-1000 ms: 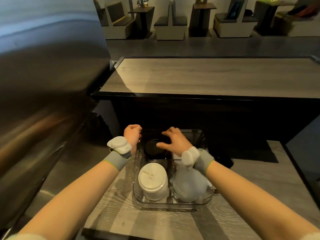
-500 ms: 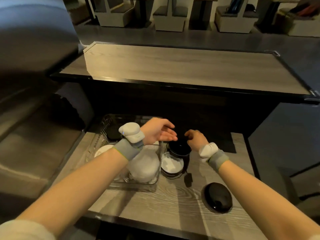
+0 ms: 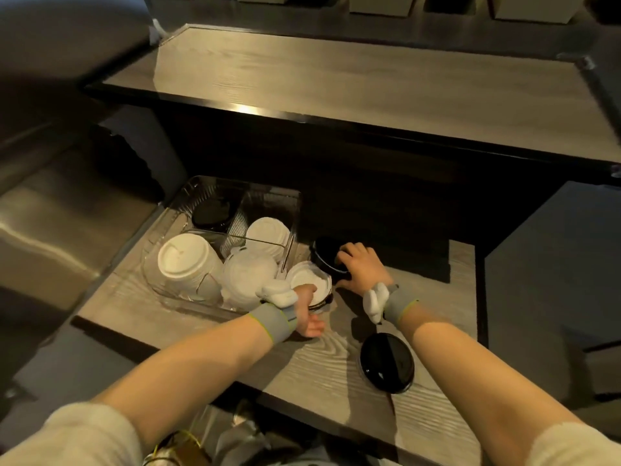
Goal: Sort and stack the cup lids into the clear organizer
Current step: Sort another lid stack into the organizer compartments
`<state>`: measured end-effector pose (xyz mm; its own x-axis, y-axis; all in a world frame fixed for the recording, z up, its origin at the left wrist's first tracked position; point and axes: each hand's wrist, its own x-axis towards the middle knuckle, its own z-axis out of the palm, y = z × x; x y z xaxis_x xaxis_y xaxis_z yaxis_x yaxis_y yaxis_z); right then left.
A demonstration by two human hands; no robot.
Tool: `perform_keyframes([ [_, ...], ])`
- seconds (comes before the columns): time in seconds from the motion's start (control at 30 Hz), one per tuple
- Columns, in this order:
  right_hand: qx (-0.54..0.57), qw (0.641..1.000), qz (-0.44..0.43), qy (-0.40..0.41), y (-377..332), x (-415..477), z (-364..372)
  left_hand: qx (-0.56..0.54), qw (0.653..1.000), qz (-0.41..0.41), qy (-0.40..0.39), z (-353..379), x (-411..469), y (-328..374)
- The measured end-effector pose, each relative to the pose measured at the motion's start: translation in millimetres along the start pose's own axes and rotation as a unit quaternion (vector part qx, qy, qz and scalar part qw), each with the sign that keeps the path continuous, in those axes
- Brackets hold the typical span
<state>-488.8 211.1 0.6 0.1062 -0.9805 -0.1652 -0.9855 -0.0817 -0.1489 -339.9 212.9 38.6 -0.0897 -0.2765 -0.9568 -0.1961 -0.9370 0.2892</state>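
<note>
Only one view is being supplied: a wide-angle head camera, being worn by the person, being aimed forward and steeply down. The low counter (image 3: 336, 358) is being seen from close above, with both forearms being caught entering from the bottom edge. The organizer (image 3: 188, 210) is being framed left of centre, near the lens. The raised bar top (image 3: 353, 89) is being shown farther off, across the upper frame. Edges are being bent by the lens. No second view is being provided, so nothing is being shared.
</note>
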Motion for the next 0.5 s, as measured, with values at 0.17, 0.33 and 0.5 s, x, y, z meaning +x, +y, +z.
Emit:
perform_keyframes([
  [0.17,0.001,0.999,-0.023,0.041,3,-2,0,-0.061,0.998,0.01,0.025,6,4,-5],
  [0.33,0.059,0.989,-0.069,0.119,0,-13,-8,-0.105,0.992,0.057,0.041,14,11,-9],
  [0.5,0.051,0.976,-0.174,0.118,-3,-17,-6,-0.175,0.981,0.086,0.024,10,31,-15],
])
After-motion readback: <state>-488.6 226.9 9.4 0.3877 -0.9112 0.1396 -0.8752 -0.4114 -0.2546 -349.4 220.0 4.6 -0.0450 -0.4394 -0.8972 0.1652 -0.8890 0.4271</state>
